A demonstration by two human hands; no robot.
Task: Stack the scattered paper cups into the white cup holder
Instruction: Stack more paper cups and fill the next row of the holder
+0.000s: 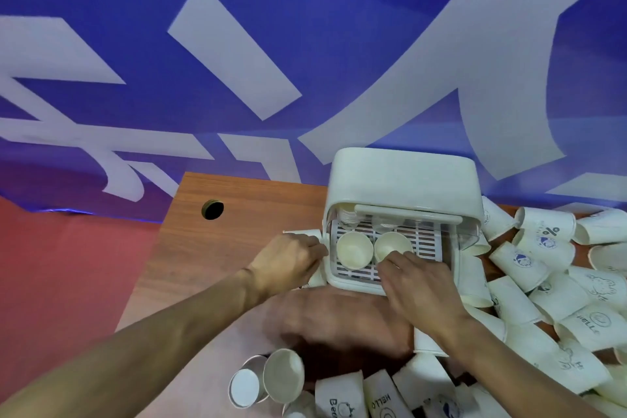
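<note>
Two bare hands work at the front of the cup holder (403,176). The right grip (417,278) lies over the holder's front rim with its fingers fairly straight. The fingertips (386,260) touch the near edge of a paper cup (392,243) that stands mouth up inside, and nothing is clasped. The left grip (291,258) is pressed against the holder's outer left wall with its fingers curled. I cannot tell whether they hold the wall, a cup or nothing.

Between the two grips, a second cup (354,249) stands mouth up on the slatted tray (427,241), touching the first. Beyond the fingertips, under the raised lid, a short stack of cups (347,215) sits at the holder's back left corner.

Just behind the left grip, one cup (303,233) lies on its side against the holder.

Outward from the right grip, a heap of loose printed cups (515,295) covers the bench (237,207), lying on their sides right up to the holder's wall. Nearer than both wrists, more cups (283,375) lie between the forearms.

Far beyond the left grip, a round hole (212,209) is cut in the wooden bench. Behind everything hangs a blue banner (339,44) with large white shapes.
</note>
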